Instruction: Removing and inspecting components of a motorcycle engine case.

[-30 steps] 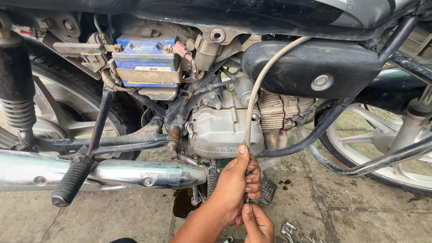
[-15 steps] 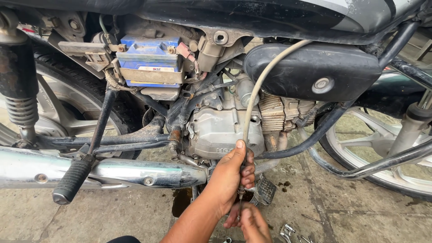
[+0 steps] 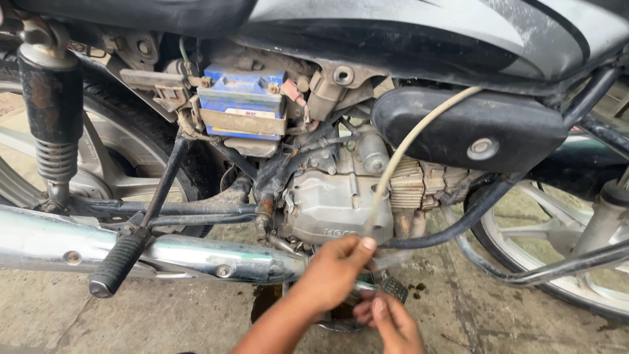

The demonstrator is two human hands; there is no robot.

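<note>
I see one label only: a narrow pale strip (image 3: 251,113) with a small red patch, stuck across the front of the blue rectangular battery (image 3: 242,88) at about eleven o'clock from frame centre. I see no packages, signs or screens anywhere else.

The floor (image 3: 164,321) is grey concrete, worn and stained, with thin cracks running across it. A motorbike (image 3: 419,39) stands on it. Its back wheel (image 3: 124,151) sits at the left and a second spoked wheel (image 3: 557,216) at the right, both down on the floor. Under the engine there is a dark wet patch (image 3: 265,301) on the concrete. A few small dark specks (image 3: 419,288) lie just beside it, near the middle. The floor at the right looks a bit greenish and dirty.
</note>
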